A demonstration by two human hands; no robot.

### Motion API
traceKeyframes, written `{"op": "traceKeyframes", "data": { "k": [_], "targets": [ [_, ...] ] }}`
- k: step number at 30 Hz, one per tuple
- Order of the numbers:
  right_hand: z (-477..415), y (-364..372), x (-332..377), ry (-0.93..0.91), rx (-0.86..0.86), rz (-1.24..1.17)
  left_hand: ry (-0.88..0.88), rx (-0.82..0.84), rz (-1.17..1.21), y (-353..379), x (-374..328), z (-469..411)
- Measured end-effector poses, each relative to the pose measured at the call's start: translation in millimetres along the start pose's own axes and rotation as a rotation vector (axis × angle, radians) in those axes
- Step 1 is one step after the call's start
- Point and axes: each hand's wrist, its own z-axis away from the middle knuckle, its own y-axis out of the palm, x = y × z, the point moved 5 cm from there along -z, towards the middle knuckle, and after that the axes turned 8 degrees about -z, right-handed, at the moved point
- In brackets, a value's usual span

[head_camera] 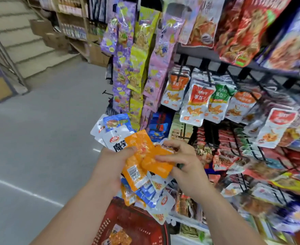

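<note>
orange packets (146, 156): glossy plastic film, smooth, slightly crinkled
white packets (114, 138): shiny plastic foil, printed
basket (128, 220): red plastic, perforated lattice wall, dull sheen
display rack (237, 64): dark metal bars and hooks, matt
floor (39, 129): grey, smooth, faint sheen
cartons (44, 30): brown cardboard, matt

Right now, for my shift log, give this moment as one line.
left hand: grips stack of snack packets | right hand: pinches orange packet on the stack | red basket: below hands
</note>
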Motion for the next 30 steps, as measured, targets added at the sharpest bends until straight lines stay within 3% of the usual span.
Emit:
{"op": "traceKeyframes", "data": {
  "k": [7,10,13,17,21,25,30],
  "targets": [
    [13,-4,8,0.035,0.198,-0.114,0.031,0.014,-0.002,20,-11,11],
    [2,-21,20,-0.026,0.047,-0.196,0.083,0.019,-0.022,29,-21,19],
    [-15,-38,37,-0.137,-0.156,-0.071,0.135,0.007,-0.025,36,-35,29],
    [-32,-48,65,-0.240,-0.154,-0.008,0.198,-0.016,0.004,43,-60,48],
    [-50,-67,91,-0.213,-0.154,-0.034,0.279,-0.031,0.040,53,-94,65],
    [-63,-90,119,-0.176,-0.175,-0.248,0.358,-0.004,0.081,65,-135,83],
    [-67,-128,171,-0.260,-0.110,-0.430,0.477,0.058,0.069,85,-194,107]
  ]
}}
